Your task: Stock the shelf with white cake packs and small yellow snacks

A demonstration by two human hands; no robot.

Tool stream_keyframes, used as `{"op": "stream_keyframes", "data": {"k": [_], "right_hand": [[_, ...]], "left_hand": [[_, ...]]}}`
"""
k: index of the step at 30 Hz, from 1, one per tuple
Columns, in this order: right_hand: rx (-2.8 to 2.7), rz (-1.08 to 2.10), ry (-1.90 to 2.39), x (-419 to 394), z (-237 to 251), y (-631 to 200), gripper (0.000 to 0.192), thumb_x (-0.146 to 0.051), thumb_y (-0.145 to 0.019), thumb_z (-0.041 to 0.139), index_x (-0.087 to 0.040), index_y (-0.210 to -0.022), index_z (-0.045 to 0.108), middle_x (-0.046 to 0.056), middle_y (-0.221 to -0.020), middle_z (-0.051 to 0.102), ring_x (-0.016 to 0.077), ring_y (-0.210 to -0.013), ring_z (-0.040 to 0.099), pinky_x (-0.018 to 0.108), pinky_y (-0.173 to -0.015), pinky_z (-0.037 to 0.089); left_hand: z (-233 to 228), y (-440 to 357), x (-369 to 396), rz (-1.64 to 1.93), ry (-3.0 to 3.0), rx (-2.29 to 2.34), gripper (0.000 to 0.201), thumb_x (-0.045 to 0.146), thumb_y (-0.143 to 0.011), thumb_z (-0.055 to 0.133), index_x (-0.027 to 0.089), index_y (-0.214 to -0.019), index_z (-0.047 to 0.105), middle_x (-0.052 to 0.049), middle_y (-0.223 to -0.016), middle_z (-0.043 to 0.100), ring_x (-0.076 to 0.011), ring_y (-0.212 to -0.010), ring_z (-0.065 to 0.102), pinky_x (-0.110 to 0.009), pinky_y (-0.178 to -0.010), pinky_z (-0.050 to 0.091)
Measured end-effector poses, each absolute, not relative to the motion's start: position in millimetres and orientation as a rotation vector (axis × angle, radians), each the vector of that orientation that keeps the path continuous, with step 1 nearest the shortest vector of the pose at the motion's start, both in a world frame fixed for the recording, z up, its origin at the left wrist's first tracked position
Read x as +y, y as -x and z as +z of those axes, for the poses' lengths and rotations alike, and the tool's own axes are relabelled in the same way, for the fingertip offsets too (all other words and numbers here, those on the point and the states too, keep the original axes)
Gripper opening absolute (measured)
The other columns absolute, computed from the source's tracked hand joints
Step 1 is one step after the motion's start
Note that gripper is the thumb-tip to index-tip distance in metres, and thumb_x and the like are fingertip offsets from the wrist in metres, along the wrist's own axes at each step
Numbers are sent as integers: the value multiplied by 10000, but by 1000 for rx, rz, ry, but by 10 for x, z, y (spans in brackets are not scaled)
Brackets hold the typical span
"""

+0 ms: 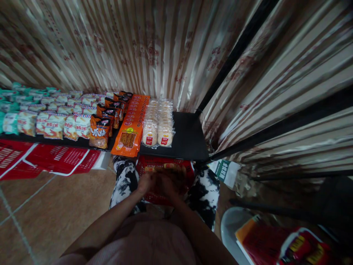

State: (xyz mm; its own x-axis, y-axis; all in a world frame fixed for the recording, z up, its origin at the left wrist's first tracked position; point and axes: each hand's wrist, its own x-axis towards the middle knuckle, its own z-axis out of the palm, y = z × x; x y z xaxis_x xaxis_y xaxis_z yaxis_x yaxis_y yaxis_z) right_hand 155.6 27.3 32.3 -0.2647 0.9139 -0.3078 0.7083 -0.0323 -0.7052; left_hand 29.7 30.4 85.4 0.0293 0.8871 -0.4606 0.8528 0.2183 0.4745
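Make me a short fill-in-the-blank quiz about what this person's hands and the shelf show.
1. Both hands, left hand and right hand, reach into a basket coloured ____.
2. The round cracker packs lie on a shelf coloured ____.
3. The long orange packs lie to the ____ of the round cracker packs.

Missing words: red; black; left

Item one: red plastic basket (pixel 149 162), mesh-walled, resting on my lap between the knees, just below the black shelf's front edge. Item two: orange snack packet (pixel 165 166), long and flat, lying crosswise near the basket's far rim. I cannot tell the rest of its contents.
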Motion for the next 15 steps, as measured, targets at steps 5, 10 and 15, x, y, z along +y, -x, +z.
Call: {"op": "stream_keyframes", "data": {"k": [5, 10, 15], "right_hand": [[-1944, 1185, 1774, 261, 400, -1647, 264, -234, -811, 510, -160, -1019, 655, 105, -1034, 696, 208, -914, 639, 282, -799, 456], [-1800, 1168, 1765, 240, 391, -1710, 266, -366, -811, 517, -168, -935, 644, 74, -913, 700, 196, -817, 618, 303, -747, 458], [-1534, 1339, 1617, 204, 380, -1733, 330, -430, -780, 528, -159, -932, 640, 63, -898, 695, 197, -811, 618, 322, -751, 480]], "left_hand": [[835, -191, 392, 224, -1525, 1717, 232, 197, -814, 467, 178, -816, 699, -29, -823, 704, -131, -795, 617, -200, -698, 424], [765, -135, 432, 492, -1381, 1650, 231, 209, -793, 469, 135, -738, 682, -11, -721, 674, -119, -712, 592, -184, -626, 429], [708, -98, 422, 545, -1289, 1662, 212, 237, -789, 482, 141, -781, 671, -5, -721, 672, -111, -691, 597, -184, -625, 445]]}}
